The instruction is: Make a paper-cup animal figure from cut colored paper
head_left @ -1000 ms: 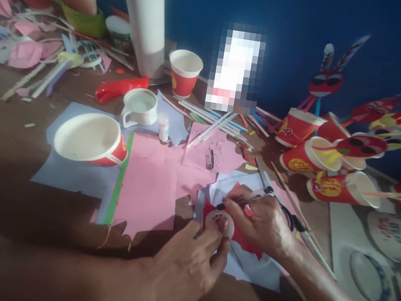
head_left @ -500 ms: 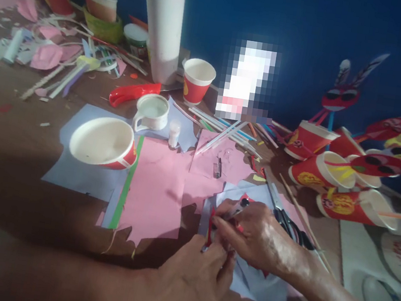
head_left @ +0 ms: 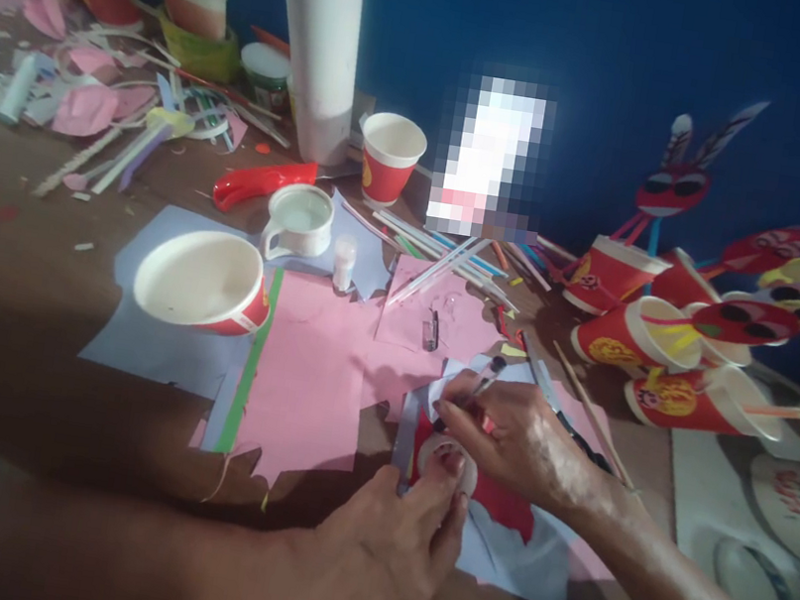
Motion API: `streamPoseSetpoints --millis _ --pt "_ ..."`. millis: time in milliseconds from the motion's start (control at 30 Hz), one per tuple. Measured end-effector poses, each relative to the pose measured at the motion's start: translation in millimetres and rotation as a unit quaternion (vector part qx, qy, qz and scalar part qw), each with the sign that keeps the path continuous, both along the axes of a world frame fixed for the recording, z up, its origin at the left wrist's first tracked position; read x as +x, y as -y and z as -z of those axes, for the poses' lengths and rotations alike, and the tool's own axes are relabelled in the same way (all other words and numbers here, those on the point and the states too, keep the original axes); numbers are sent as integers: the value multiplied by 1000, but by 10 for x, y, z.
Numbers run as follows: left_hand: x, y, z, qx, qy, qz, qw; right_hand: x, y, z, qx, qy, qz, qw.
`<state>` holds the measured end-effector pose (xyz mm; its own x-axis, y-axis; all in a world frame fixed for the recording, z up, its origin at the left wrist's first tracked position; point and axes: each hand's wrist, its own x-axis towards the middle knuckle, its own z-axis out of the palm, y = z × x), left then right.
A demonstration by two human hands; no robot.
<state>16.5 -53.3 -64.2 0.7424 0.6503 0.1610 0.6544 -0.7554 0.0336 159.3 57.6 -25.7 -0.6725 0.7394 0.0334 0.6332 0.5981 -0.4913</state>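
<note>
My left hand (head_left: 384,553) presses its fingertips down on a small white round lid (head_left: 432,450) lying on a red paper piece (head_left: 499,500). The red piece rests on pale blue paper (head_left: 533,566). My right hand (head_left: 519,438) is closed around a pen (head_left: 482,384), its tip at the upper edge of the lid. Black-handled scissors (head_left: 554,403) lie just beyond my right hand.
A large red-and-white paper bowl (head_left: 199,280) sits on blue and pink sheets (head_left: 307,366) at left. A white mug (head_left: 298,222), red cup (head_left: 389,160), white tube (head_left: 319,37), straws (head_left: 444,256) and decorated red cups (head_left: 635,335) crowd the back and right. Paper scraps (head_left: 83,107) lie far left.
My right hand lifted the red paper's edge half a second ago; now the paper lies flat again, the lid shows, and the pen tip is back at its rim.
</note>
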Motion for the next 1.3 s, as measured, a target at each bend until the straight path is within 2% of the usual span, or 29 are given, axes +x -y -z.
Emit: streamPoseSetpoints --millis 200,400,567,700,900,1033,1300 --pt "-24 -12 -11 -6 12 6 1000 161 6 48 4 -42 44 998" --pt "-52 -61 -79 -27 4 14 1000 350 117 86 -31 -71 102 992" --pt "-63 -110 -151 -68 6 14 998 517 287 119 15 -61 164 984" --pt "-64 -148 -203 -109 41 -2 993 617 493 165 58 -70 185 979" --pt "-83 -215 -245 -174 129 -26 976 657 840 250 106 -111 151 977" --pt "-99 -273 -292 -211 137 -29 967 636 993 282 143 -118 112 976" --pt "-143 -357 -341 -246 139 -30 959 578 1153 316 143 -139 56 978"
